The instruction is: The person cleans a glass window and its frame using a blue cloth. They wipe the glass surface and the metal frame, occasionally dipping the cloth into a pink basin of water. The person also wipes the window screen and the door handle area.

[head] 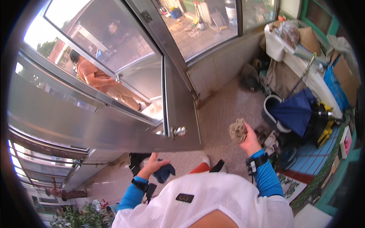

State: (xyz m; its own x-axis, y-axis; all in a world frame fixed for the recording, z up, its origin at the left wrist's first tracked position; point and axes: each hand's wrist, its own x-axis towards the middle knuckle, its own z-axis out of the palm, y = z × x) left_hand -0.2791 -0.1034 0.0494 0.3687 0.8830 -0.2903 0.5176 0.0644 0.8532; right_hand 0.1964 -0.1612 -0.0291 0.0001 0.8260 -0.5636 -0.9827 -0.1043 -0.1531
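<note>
My right hand (250, 141) holds a crumpled beige-grey wad (238, 130), perhaps cloth or a mesh scrubber, above the floor. Left of centre, my left hand (154, 166) is raised at the near edge of a metal-framed glass door (114, 128), thumb and fingers apart. Whether its fingertips touch the door cannot be told. A dark blue item (164, 173), seemingly cloth, shows just below that hand. The door stands ajar, and its lever handle (178, 131) lies between my two hands.
Beyond the glass, a person (95, 75) in an orange-brown top stands outside. On the right are several shoes (271, 142), a dark blue folded fabric item (295, 111) and a cluttered white-covered piece of furniture (308, 77). Green plants (85, 215) occupy the lower left.
</note>
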